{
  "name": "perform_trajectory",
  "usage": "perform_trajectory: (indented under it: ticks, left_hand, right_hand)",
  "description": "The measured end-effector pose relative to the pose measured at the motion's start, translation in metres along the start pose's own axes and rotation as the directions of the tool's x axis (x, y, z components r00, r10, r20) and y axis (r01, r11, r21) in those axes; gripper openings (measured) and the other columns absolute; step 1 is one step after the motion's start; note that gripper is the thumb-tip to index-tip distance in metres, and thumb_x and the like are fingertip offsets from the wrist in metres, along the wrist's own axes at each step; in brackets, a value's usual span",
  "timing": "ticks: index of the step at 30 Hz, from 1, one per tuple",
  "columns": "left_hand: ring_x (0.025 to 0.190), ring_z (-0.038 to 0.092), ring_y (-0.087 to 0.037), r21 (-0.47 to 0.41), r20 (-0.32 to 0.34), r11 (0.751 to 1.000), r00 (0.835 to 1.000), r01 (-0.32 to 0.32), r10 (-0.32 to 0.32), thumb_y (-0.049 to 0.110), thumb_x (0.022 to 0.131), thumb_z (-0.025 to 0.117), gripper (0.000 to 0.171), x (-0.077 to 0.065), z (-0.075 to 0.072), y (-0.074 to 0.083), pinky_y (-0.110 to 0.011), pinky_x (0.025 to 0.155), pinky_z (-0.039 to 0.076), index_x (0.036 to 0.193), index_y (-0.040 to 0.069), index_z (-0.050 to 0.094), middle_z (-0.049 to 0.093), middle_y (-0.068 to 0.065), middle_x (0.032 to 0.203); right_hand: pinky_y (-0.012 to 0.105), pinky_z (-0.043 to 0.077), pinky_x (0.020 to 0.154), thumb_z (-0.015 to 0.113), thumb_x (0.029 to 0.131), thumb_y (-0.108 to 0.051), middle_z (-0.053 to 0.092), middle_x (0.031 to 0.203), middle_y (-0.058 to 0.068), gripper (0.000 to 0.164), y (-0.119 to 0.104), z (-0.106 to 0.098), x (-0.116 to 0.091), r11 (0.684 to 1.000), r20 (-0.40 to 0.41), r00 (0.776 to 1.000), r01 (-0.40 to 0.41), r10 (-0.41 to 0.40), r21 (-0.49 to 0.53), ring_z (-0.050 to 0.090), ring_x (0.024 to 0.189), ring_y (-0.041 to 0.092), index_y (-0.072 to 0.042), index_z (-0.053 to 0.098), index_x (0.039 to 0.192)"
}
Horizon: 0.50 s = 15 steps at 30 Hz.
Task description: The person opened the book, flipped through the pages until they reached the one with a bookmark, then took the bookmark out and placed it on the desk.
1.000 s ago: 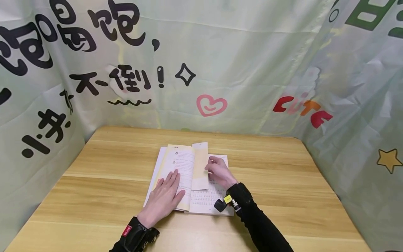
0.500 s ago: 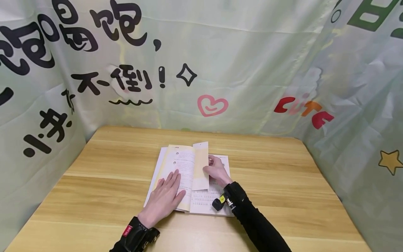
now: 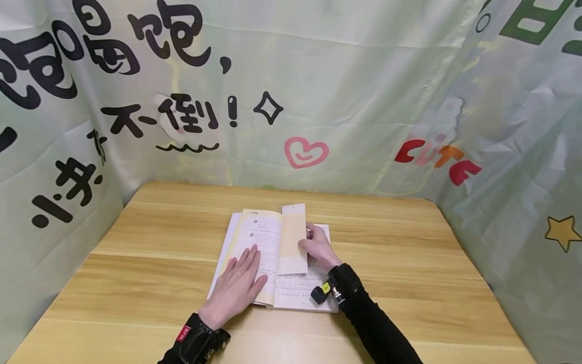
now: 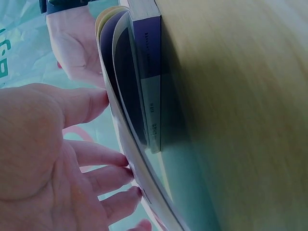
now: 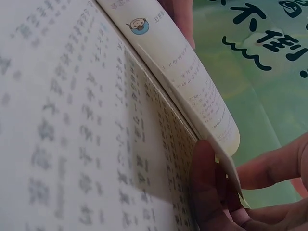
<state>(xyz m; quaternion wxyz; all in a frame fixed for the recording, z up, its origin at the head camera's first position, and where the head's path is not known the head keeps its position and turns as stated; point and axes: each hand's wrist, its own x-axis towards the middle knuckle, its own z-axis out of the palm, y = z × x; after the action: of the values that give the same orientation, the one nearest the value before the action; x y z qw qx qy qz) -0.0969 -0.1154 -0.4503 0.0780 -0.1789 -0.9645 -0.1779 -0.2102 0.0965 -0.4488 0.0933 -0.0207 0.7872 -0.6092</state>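
Observation:
An open book point(image 3: 291, 292) lies on the wooden table. My left hand point(image 3: 238, 285) rests flat with spread fingers on its left page point(image 3: 265, 230). In the left wrist view, the fingertips lie along the raised pages, and the book's purple and grey-green spine point(image 4: 148, 53) shows. A pale beige bookmark point(image 3: 293, 237) stands along the gutter, its top past the book's upper edge. My right hand point(image 3: 320, 251) pinches its right edge. The right wrist view shows fingers on both sides of the thin card point(image 5: 226, 166), over the printed right page point(image 5: 86, 125).
Wooden table point(image 3: 409, 283) surrounds the book on all sides. A pale printed curtain point(image 3: 354, 91) hangs along the table's back and sides. Each wrist wears a black strap with a small camera; the right one point(image 3: 320, 294) hangs over the page.
My right hand's fingers, earlier held beside the bookmark's edge, have closed on it. The bookmark has shifted slightly right and turned a little. My left hand has stayed in place.

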Motion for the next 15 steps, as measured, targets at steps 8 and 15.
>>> perform_trajectory:
  ticks: [8,15]
  left_hand:
    - [0.136,0.032,-0.034,0.003,0.005,1.0,1.0,0.005,-0.005,0.033,0.098,0.049,0.059,0.0,0.0,0.0,-0.058,0.11,0.029,0.14,-0.008,0.043,0.036,-0.021,0.149]
    - [0.135,0.032,-0.036,-0.007,0.014,1.0,1.0,0.007,-0.007,0.03,0.098,0.051,0.058,0.0,-0.002,0.0,-0.058,0.109,0.029,0.139,-0.01,0.043,0.036,-0.023,0.149]
  right_hand:
    - [0.027,0.056,0.06,0.052,0.076,0.012,0.06,0.097,0.019,0.06,0.001,-0.012,-0.006,0.997,0.001,1.0,-0.026,0.026,0.066,0.061,0.078,0.023,0.008,0.045,0.136]
    - [0.029,0.055,0.067,0.052,0.08,0.012,0.056,0.104,0.022,0.064,0.005,-0.024,-0.007,0.995,0.042,0.999,-0.03,0.026,0.093,0.058,0.087,0.026,0.008,0.036,0.142]
